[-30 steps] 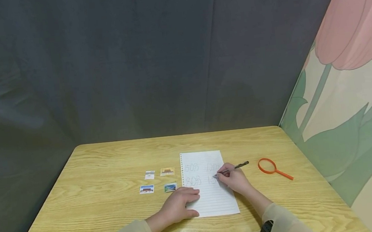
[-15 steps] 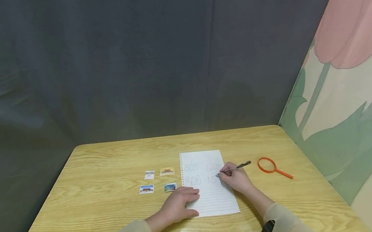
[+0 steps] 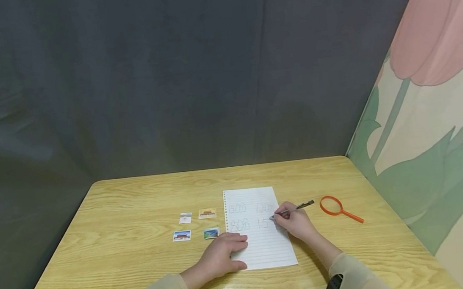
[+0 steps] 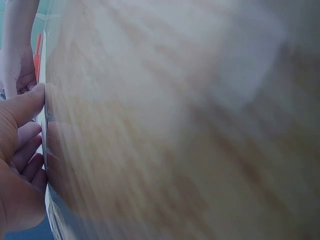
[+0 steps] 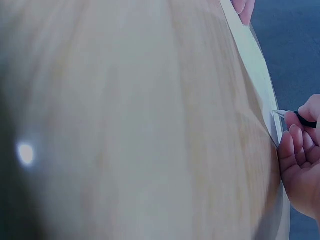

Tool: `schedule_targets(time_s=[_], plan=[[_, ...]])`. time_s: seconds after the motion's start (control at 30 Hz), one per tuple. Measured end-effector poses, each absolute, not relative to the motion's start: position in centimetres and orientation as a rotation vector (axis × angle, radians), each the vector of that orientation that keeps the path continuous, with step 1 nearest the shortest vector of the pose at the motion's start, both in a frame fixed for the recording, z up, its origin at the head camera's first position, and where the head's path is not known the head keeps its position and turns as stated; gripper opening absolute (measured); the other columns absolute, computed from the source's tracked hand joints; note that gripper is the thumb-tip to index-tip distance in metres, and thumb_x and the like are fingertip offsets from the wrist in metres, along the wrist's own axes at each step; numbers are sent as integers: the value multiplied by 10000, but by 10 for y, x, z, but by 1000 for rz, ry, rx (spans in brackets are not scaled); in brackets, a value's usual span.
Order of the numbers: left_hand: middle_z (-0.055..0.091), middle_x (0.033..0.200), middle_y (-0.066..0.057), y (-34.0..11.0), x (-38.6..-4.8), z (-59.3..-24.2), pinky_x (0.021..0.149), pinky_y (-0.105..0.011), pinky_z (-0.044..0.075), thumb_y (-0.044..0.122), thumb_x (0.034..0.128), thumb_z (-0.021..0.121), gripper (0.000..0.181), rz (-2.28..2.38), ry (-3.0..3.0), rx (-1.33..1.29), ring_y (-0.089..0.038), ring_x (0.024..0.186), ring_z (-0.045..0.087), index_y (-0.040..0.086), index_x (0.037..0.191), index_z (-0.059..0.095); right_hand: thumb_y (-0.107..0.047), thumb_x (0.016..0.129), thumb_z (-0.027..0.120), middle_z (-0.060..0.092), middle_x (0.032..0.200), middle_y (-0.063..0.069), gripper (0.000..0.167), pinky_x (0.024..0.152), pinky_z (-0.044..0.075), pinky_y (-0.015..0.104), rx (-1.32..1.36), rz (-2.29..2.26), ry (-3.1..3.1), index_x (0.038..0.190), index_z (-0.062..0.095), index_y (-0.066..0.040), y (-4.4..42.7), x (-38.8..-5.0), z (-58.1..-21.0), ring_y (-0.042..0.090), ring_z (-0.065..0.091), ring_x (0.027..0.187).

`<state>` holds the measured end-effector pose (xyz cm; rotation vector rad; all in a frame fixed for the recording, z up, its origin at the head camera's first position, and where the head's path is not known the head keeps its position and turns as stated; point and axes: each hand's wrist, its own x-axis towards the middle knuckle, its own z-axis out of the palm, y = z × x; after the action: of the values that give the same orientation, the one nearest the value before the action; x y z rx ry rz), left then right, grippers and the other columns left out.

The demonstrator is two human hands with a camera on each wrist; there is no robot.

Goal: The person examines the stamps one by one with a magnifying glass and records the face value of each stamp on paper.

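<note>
A lined sheet of paper [image 3: 264,252] with punched holes down its left side lies on the table. My left hand [image 3: 224,255] rests flat across its lower left part, fingers extended. Between the thumb and fingers of my right hand [image 3: 297,224] is a pen [image 3: 305,204], its tip at the paper beside handwritten "15". In the right wrist view the dark barrel and pale tip of the pen [image 5: 306,121] show at the right edge. Other handwriting includes "150" and "80", each with a character after it; the hand partly covers the right column.
Left of the paper lie several small picture stamps: a pale one [image 3: 185,218], a yellow one [image 3: 207,213], one with a red building [image 3: 181,236] and a blue-green one [image 3: 211,233]. An orange magnifying glass [image 3: 353,217] lies to the right on the wooden table [image 3: 128,205].
My right hand and the pen have shifted slightly to the right, leaving more of the "15" visible. The left hand stays in place on the paper.
</note>
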<state>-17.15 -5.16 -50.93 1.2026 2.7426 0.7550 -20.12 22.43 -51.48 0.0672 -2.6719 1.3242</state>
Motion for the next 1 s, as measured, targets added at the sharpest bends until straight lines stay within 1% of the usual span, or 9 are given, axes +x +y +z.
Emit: schedule_targets(time_s=[0.17, 0.3, 0.6, 0.77, 1.0], plan=[[592, 1379, -18, -51, -172, -510, 1116, -352, 369, 287, 786, 835, 541, 759, 2741, 1201, -225, 1283, 517, 69, 1257, 681, -83, 862, 701, 611, 749, -19, 64, 483, 477, 224, 86, 1295, -2710, 865, 643, -111, 224, -201, -516, 111, 549, 573], [590, 1382, -14, -51, -171, -509, 1115, -360, 371, 293, 786, 833, 543, 760, 2737, 1193, -226, 1287, 514, 75, 1259, 680, -95, 860, 705, 599, 728, -29, 85, 479, 450, 216, 94, 1308, -2753, 859, 632, -137, 225, -198, -514, 113, 537, 567], [593, 1378, -15, -51, -169, -506, 1111, -361, 377, 286, 785, 836, 545, 773, 2734, 1195, -226, 1282, 519, 67, 1259, 679, -89, 853, 711, 589, 664, -45, 80, 465, 406, 192, 143, 1330, -2762, 841, 637, -118, 230, -190, -513, 87, 512, 537], [595, 1375, -16, -51, -169, -506, 1110, -356, 378, 282, 785, 837, 541, 780, 2736, 1201, -223, 1279, 520, 65, 1256, 681, -83, 851, 710, 583, 680, -39, 79, 458, 410, 196, 143, 1326, -2750, 837, 640, -116, 234, -189, -512, 77, 497, 530], [598, 1373, -15, -52, -169, -506, 1109, -345, 377, 274, 788, 838, 538, 785, 2740, 1200, -221, 1278, 521, 55, 1254, 683, -68, 850, 694, 554, 725, -12, 72, 443, 375, 187, 99, 1265, -2731, 839, 637, -110, 235, -192, -512, 87, 475, 523]])
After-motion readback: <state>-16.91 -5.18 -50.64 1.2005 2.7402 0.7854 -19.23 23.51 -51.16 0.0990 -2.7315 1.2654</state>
